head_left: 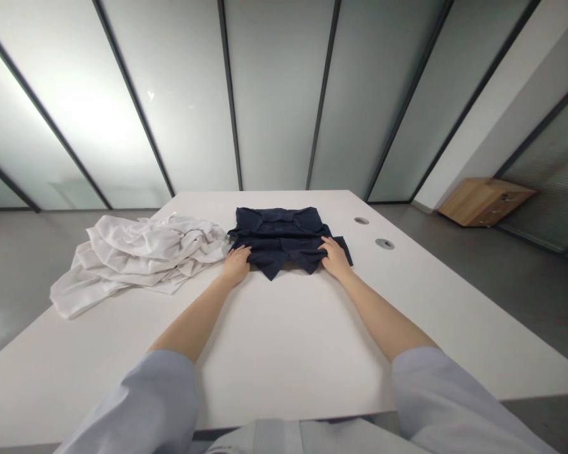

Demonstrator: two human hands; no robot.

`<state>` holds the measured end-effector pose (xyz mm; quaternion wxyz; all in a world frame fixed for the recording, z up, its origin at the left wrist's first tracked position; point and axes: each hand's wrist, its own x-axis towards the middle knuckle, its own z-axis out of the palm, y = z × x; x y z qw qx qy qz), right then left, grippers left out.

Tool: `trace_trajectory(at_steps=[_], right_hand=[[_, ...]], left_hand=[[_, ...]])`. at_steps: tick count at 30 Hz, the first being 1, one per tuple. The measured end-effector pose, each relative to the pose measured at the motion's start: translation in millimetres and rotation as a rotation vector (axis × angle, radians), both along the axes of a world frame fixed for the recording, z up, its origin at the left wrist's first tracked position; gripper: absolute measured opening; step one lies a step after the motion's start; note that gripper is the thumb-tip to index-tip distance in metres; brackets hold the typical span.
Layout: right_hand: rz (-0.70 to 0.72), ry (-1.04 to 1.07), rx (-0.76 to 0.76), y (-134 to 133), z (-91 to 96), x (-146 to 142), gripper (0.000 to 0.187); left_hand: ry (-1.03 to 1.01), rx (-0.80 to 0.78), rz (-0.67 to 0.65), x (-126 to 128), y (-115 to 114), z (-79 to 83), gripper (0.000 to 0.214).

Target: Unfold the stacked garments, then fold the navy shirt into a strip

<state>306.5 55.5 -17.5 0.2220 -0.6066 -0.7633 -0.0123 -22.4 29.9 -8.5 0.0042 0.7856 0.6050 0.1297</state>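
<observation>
A dark navy shirt (279, 246), partly folded, lies on the white table with two pointed collar-like tips facing me. My left hand (237, 264) is at its near left corner, the fingers closed on the cloth edge. On the opposite side, my right hand (336, 259) grips the near right part, with a flap of navy cloth sticking out beyond it. The undersides of both hands and the thumbs are mostly hidden.
A loose heap of white cloth (142, 255) lies left of the shirt, overhanging the left table edge. The white table (293, 353) has two round cable grommets, a near one (385, 244) and a far one (361, 221). A wooden cabinet (478, 200) stands on the floor by frosted partitions (274, 94).
</observation>
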Motion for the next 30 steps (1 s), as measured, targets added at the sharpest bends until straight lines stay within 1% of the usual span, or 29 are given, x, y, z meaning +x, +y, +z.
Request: trace_trajectory(at_steps=[2, 4, 6, 8, 10, 13, 15, 17, 19, 22, 24, 25, 27, 29, 30], right_hand=[[0.039, 0.038, 0.013, 2.2, -3.5, -0.8, 0.047], [0.070, 0.021, -0.053, 1.4, -3.9, -4.7, 0.049], [0.080, -0.017, -0.119, -1.8, -0.5, -9.6, 0.050], [0.070, -0.047, -0.134, -5.9, 5.8, -13.8, 0.049], [0.038, -0.083, -0.137, -10.3, 13.3, -16.6, 0.046], [0.002, -0.143, -0.177, -16.6, 23.9, -18.0, 0.037], [0.045, -0.164, -0.227, -20.3, 31.1, -17.0, 0.033], [0.140, -0.157, -0.306, -23.9, 40.6, -13.6, 0.030], [0.224, -0.090, -0.386, -27.9, 53.9, -7.0, 0.027], [0.318, 0.116, -0.492, -34.2, 81.3, 7.9, 0.026], [0.363, 0.250, -0.530, -35.0, 100.9, 17.5, 0.027], [0.371, 0.294, -0.527, -32.9, 109.4, 20.7, 0.028], [0.344, 0.314, -0.456, -22.2, 120.7, 22.1, 0.028], [0.273, 0.258, -0.338, -3.5, 120.7, 15.8, 0.026], [0.225, 0.219, -0.280, 7.3, 116.1, 10.2, 0.027]], left_hand=[[-0.012, -0.004, -0.043, -1.1, 2.4, -0.7, 0.057], [-0.003, -0.021, -0.053, 0.6, 2.5, 1.6, 0.053], [0.009, -0.060, -0.009, 3.5, 0.7, 6.6, 0.044], [0.019, -0.082, 0.056, 5.8, -2.2, 12.8, 0.036], [0.028, -0.077, 0.090, 6.5, -5.0, 18.7, 0.032], [0.041, -0.100, 0.037, 4.7, -7.5, 25.9, 0.029], [0.007, -0.143, -0.034, 2.6, -7.8, 31.3, 0.028], [-0.074, -0.187, -0.114, -0.2, -7.9, 39.1, 0.029], [-0.174, -0.239, -0.172, -4.8, -9.0, 50.3, 0.031], [-0.285, -0.349, -0.191, -16.1, -11.9, 71.3, 0.033], [-0.345, -0.401, -0.198, -24.3, -11.2, 84.5, 0.033], [-0.378, -0.409, -0.204, -27.1, -8.7, 89.6, 0.035], [-0.417, -0.373, -0.215, -28.7, 1.6, 94.8, 0.038], [-0.357, -0.259, -0.172, -24.6, 17.7, 91.4, 0.041], [-0.272, -0.189, -0.124, -21.2, 26.5, 86.3, 0.041]])
